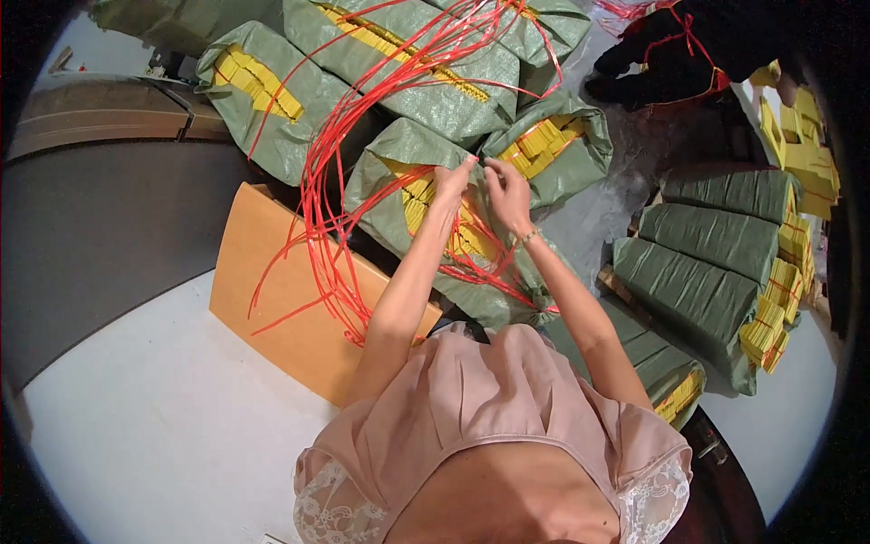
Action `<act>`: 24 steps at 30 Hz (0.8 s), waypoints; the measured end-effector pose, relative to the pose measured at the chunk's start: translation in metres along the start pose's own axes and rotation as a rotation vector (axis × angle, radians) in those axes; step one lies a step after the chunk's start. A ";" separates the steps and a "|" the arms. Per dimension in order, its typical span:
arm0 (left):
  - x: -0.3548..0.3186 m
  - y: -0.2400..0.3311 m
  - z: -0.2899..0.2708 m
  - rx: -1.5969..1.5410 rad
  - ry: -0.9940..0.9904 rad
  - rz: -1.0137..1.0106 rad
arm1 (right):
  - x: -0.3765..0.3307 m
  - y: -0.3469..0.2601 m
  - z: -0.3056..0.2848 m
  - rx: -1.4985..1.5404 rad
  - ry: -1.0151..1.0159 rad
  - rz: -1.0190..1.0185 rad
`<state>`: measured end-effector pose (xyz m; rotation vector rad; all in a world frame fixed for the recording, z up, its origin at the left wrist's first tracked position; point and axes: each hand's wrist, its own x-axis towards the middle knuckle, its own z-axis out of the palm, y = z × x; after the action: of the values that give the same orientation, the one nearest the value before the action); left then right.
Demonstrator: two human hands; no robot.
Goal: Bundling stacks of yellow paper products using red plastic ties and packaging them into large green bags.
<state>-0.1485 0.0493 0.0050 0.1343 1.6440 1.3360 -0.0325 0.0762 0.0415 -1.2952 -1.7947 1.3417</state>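
In front of me lies an open green woven sack (385,150) packed with yellow bundles (471,238). My left hand (449,184) is at its upper rim, fingers pinched together. Close by on the right, my right hand (510,195) has its fingers curled in a pinch at the same rim. What lies between the fingertips is too small to make out. Red plastic strings (331,172) trail over the sacks to the left, and some pass under my left hand. More red strings (489,276) lie across the sack's near end, where it is gathered.
More green sacks (435,95) with yellow contents lie beyond and beside this one. An orange-brown board (299,308) stands at the left, near a dark cabinet (100,218). Several green packs (702,272) are stacked at the right. Dark fabric (671,63) with red string is at the upper right.
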 end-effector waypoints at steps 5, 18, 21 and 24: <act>-0.002 -0.006 0.013 0.038 0.258 0.020 | 0.031 0.009 -0.001 -0.150 -0.100 0.001; 0.004 -0.008 0.009 0.015 0.165 0.049 | 0.035 0.014 0.002 0.017 -0.178 0.114; 0.004 -0.005 0.009 0.003 0.134 0.040 | 0.037 0.019 0.003 0.029 -0.177 0.083; 0.004 -0.003 0.011 0.010 0.127 0.034 | 0.040 0.025 0.005 0.052 -0.164 0.100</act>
<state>-0.1408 0.0582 0.0016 0.0847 1.7622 1.3860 -0.0433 0.1121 0.0119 -1.2948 -1.8094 1.5793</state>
